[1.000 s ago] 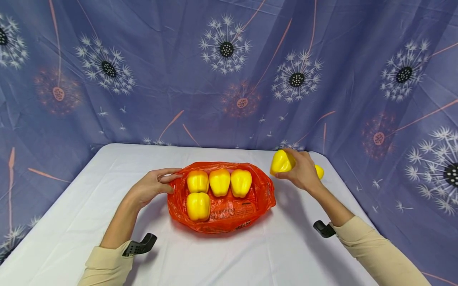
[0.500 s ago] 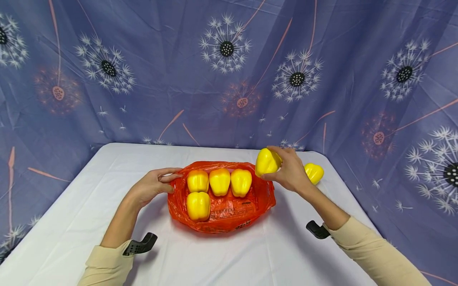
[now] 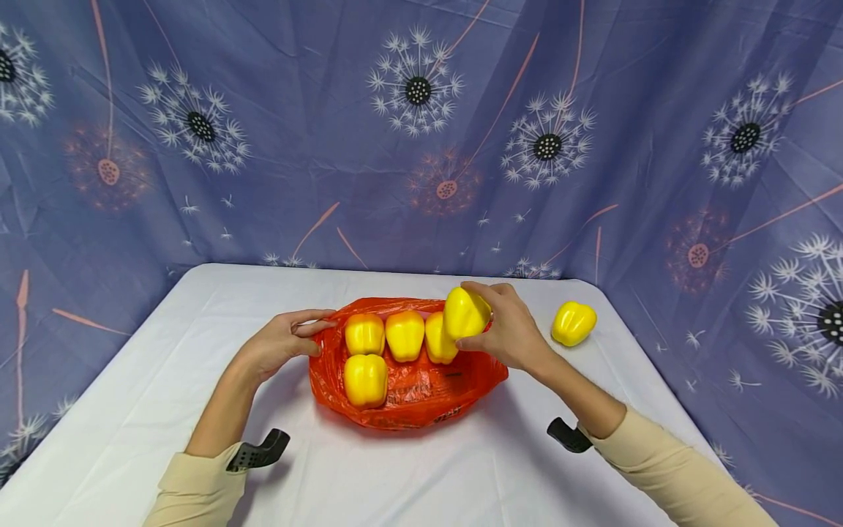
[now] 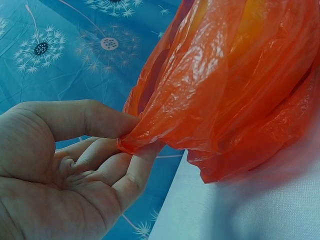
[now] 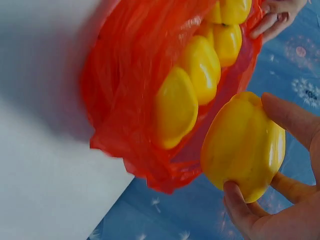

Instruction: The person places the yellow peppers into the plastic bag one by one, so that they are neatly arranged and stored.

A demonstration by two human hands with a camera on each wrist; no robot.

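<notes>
A red plastic bag (image 3: 421, 399) lies on the table with its mouth spread wide. Inside it are several yellow bell peppers (image 3: 365, 380), three in a back row and one in front at the left. My left hand (image 3: 279, 344) pinches the bag's left edge between thumb and fingers, as the left wrist view shows on the red film (image 4: 200, 100). Over the right end of the bag, my right hand (image 3: 510, 326) grips another yellow bell pepper (image 5: 242, 147). In the head view this pepper partly hides the rightmost one in the back row.
One more yellow bell pepper (image 3: 574, 323) lies on the white tablecloth (image 3: 263, 293), right of the bag. A purple-blue curtain (image 3: 316, 146) with dandelion prints hangs behind the table and along its sides.
My right hand has carried the gripped bell pepper leftward from the table's right side to above the bag. The pepper left on the cloth is now uncovered. My left hand has stayed put.
</notes>
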